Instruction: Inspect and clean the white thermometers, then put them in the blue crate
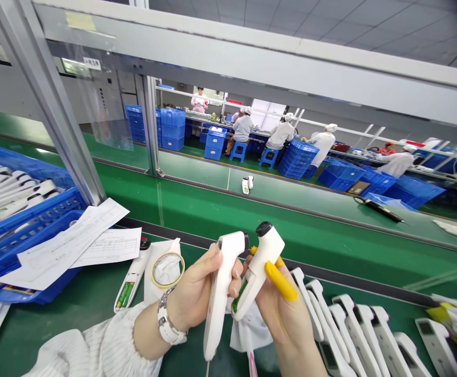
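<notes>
My left hand (197, 285), with a white watch on its wrist, is wrapped round a white handheld device (222, 293) with a black tip. Beside it, my right hand (281, 298) grips a second white device (258, 269), tilted, its black round end up and green parts showing in its open handle. Yellow covers sit on some fingers of that hand. The two devices are close together above the green table. Below them lies a white cloth (248, 330). Another white device (133, 280) with green batteries showing rests left of my left hand.
Several white devices (354, 335) lie in a row at the right. A tape roll (167, 269), papers (71, 243) and a blue basket (35, 220) of devices are at the left. Metal frame posts (61, 104) rise ahead. Two small devices (247, 185) stand beyond; people sit farther back.
</notes>
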Motion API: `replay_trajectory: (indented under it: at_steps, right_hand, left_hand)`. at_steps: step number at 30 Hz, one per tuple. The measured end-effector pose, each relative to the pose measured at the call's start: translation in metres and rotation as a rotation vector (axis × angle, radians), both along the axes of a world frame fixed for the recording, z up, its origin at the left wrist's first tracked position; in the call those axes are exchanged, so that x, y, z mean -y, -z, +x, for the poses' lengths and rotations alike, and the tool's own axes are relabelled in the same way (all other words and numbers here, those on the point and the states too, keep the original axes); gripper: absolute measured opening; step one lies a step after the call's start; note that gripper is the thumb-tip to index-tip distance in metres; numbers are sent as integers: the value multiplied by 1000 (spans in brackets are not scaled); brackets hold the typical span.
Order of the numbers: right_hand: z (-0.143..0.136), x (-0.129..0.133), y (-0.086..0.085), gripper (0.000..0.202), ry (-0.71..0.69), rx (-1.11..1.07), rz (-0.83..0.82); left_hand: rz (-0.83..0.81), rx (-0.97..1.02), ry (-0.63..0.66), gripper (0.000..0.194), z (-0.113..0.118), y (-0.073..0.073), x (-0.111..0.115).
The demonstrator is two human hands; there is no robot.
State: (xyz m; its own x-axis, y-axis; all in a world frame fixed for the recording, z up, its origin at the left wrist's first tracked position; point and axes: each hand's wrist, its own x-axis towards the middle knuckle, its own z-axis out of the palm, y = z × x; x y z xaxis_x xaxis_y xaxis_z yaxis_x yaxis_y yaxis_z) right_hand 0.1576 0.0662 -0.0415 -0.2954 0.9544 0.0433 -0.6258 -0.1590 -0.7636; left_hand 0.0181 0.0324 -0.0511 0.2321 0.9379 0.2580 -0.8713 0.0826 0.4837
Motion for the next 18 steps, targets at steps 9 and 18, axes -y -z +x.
replay_trajectory:
  at_steps: [9,18]
  right_hand:
    - [-3,2,-1,34,33,-2,-38]
    - [-3,1,-2,37,32,-5,-46]
  left_hand:
    - [29,86,-36,11,1,-3,3]
    - [-4,40,-94,12,0,-2,2]
